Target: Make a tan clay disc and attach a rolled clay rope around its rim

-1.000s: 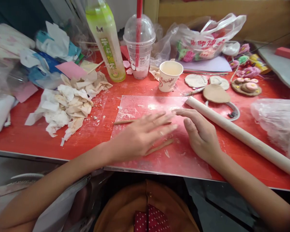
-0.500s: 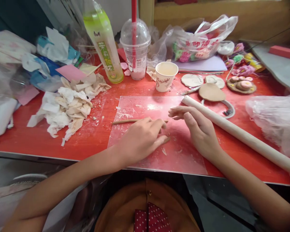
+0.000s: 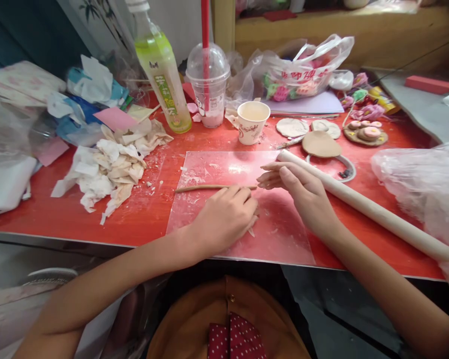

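My left hand (image 3: 228, 214) rests over a clear plastic sheet (image 3: 284, 239) with its fingers curled in. Whatever lies inside them is hidden. Just beyond its knuckles a thin brown clay roll (image 3: 196, 188) lies across the sheet, its right end close to my right fingertips. My right hand (image 3: 301, 192) is held on edge at the sheet's right side, fingers stretched out and holding nothing. Behind it a long pale tube (image 3: 366, 204) slants over the red table (image 3: 149, 219). Small clay scraps (image 3: 251, 232) lie beside my left hand.
Crumpled tissues (image 3: 108, 169) lie at left, near a green drink bottle (image 3: 166, 85), a domed plastic cup (image 3: 208, 94) and a paper cup (image 3: 252, 124). Flat clay discs (image 3: 322, 144) and a decorated clay piece (image 3: 366, 133) are at the back right. A plastic bag (image 3: 407, 169) bulges at right.
My left fingers have curled further in; the brown piece seen under its thumb before is now hidden. My right hand keeps nearly the same pose. The view has shifted slightly.
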`<state>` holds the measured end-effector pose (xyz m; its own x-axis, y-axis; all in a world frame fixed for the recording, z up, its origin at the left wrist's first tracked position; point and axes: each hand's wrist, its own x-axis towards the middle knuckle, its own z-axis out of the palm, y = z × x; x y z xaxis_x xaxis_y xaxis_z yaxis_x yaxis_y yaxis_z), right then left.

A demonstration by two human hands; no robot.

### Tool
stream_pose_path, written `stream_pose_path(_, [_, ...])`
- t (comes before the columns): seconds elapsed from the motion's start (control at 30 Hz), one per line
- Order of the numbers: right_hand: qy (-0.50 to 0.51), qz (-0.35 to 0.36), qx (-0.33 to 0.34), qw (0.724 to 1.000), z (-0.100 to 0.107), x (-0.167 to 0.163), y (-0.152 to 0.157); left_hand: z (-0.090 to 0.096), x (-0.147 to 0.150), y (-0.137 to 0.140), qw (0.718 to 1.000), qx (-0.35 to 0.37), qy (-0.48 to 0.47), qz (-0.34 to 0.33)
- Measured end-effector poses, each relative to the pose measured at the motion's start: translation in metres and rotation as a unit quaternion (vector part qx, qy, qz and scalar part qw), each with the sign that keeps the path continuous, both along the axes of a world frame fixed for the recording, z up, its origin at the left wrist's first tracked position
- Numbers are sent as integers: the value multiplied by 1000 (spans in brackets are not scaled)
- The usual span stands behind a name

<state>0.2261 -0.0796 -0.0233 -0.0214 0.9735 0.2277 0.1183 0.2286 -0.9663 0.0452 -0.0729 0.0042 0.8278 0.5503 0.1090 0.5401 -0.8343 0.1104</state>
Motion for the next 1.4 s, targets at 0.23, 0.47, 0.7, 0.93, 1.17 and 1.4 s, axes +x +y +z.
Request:
stream_pose_path(0.23, [-14, 2, -3, 1000, 0, 2, -1, -8, -15, 10, 997, -38, -65, -21])
stream_pose_path(0.47, [-46, -16, 32, 998, -2, 0, -1, -22, -53, -19, 992, -29, 50, -114])
stream_pose_path(0.7, [-86, -19, 20, 996, -6, 1, -2, -26, -54, -30, 996, -30, 27, -74])
stream_pose_path(0.93, [-202, 1, 49, 978, -3, 1, -5, -21, -62, -18, 997, 6, 29, -74])
stream_pose_path(1.17, [-361, 104, 171, 911, -2, 0, -35, -18, -70, -15, 994, 79, -72, -4])
stream_pose_path(1.4, [-423, 89, 251, 866, -12, -4, -48, -20, -57, -21, 986, 115, -118, -15])
